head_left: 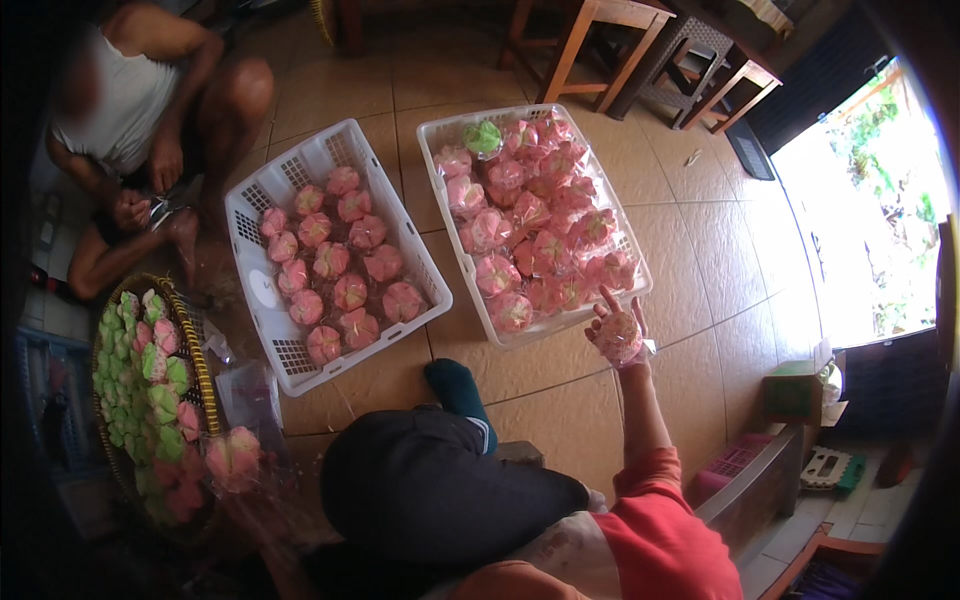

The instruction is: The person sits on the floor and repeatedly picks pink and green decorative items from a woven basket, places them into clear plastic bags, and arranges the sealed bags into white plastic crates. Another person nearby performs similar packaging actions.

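My right hand point(617, 335) reaches forward and grips a pink cake wrapped in clear plastic. It hovers at the near right corner of the right white basket point(440, 130), which is piled with wrapped pink cakes point(530, 220) and one green cake point(483, 137). The left white basket point(300, 160) holds a single layer of wrapped pink cakes point(340, 270). My left hand point(250, 480) is blurred at lower left and holds a pink cake point(233, 452) in a clear bag, next to a round woven tray point(205, 385) of unwrapped green and pink cakes.
Another person sits on the tiled floor at upper left, both hands point(150, 200) busy on something small. Loose plastic bags point(245, 390) lie by the tray. My dark-clothed knee point(440, 490) is in front of me. Wooden stools point(600, 40) stand behind the baskets. A green box point(795, 390) sits at right.
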`<state>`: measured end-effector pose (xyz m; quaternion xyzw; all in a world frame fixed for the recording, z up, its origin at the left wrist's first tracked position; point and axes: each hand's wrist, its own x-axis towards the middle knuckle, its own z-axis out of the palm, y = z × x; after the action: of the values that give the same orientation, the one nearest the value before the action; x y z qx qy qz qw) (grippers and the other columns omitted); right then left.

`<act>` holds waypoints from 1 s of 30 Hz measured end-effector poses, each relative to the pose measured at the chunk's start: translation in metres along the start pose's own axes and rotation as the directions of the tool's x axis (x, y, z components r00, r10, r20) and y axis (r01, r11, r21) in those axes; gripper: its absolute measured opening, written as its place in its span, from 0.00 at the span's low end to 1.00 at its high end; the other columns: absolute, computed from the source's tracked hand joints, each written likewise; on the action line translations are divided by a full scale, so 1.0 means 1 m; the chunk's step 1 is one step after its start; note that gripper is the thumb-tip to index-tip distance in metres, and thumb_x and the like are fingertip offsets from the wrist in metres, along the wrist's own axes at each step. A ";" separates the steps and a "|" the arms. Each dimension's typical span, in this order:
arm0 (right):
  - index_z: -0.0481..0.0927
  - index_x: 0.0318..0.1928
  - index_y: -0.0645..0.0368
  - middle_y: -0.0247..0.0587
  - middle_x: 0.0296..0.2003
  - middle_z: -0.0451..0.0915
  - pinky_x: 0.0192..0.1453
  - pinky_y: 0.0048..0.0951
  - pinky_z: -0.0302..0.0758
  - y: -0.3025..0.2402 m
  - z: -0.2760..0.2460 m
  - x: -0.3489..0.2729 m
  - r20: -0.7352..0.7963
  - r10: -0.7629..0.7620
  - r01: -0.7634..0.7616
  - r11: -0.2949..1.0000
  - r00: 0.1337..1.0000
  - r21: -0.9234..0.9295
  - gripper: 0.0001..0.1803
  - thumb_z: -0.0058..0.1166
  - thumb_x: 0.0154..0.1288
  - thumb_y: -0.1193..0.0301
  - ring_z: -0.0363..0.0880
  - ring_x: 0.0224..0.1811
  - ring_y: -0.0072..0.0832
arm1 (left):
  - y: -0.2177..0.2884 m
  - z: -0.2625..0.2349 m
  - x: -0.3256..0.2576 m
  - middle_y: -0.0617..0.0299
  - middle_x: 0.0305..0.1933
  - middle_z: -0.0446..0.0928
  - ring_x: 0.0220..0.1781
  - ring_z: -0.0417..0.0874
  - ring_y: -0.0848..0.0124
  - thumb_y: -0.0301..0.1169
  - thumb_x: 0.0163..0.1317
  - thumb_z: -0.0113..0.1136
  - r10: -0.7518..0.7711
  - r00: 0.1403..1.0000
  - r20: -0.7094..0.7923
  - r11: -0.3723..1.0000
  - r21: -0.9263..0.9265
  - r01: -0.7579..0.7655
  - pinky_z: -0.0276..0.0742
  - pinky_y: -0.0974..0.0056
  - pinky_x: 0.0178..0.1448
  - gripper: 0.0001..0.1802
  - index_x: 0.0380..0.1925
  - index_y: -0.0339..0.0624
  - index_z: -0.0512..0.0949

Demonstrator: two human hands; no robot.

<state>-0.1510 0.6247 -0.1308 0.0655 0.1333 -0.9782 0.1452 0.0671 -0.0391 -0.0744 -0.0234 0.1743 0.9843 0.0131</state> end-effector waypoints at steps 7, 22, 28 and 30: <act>0.52 0.73 0.48 0.50 0.44 0.81 0.47 0.50 0.76 0.003 -0.003 0.001 -0.123 -0.040 0.026 0.993 0.992 -0.114 0.36 0.33 0.72 0.43 0.83 0.35 0.44 | -0.002 0.003 0.005 0.44 0.76 0.43 0.76 0.45 0.42 0.58 0.68 0.40 -0.014 1.000 0.027 1.000 0.007 0.014 0.46 0.25 0.69 0.41 0.74 0.50 0.44; 0.52 0.73 0.48 0.55 0.47 0.80 0.54 0.59 0.72 0.001 -0.022 0.003 0.034 -0.013 0.013 1.000 0.999 -0.018 0.35 0.31 0.73 0.44 0.81 0.43 0.52 | -0.007 0.010 0.013 0.44 0.77 0.41 0.76 0.45 0.43 0.58 0.68 0.40 -0.046 0.995 0.092 0.998 0.047 0.042 0.46 0.27 0.70 0.41 0.74 0.49 0.44; 0.53 0.72 0.47 0.53 0.46 0.80 0.54 0.59 0.73 0.001 -0.026 0.002 0.004 -0.029 0.029 0.999 1.000 -0.013 0.34 0.32 0.73 0.45 0.81 0.42 0.51 | -0.010 0.019 0.023 0.44 0.77 0.40 0.77 0.45 0.43 0.58 0.68 0.41 -0.065 0.980 0.186 0.979 0.201 0.027 0.45 0.27 0.71 0.42 0.74 0.49 0.44; 0.53 0.72 0.47 0.54 0.46 0.80 0.54 0.59 0.73 0.001 -0.026 0.002 -0.001 -0.035 0.035 0.999 0.999 -0.009 0.34 0.32 0.73 0.45 0.81 0.42 0.51 | -0.012 0.020 0.025 0.45 0.77 0.39 0.77 0.45 0.44 0.57 0.68 0.41 -0.076 0.977 0.202 0.990 0.129 0.050 0.45 0.29 0.72 0.42 0.74 0.48 0.44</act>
<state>-0.1501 0.6301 -0.1563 0.0631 0.1390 -0.9799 0.1282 0.0415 -0.0209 -0.0607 0.0741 0.2318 0.9679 0.0637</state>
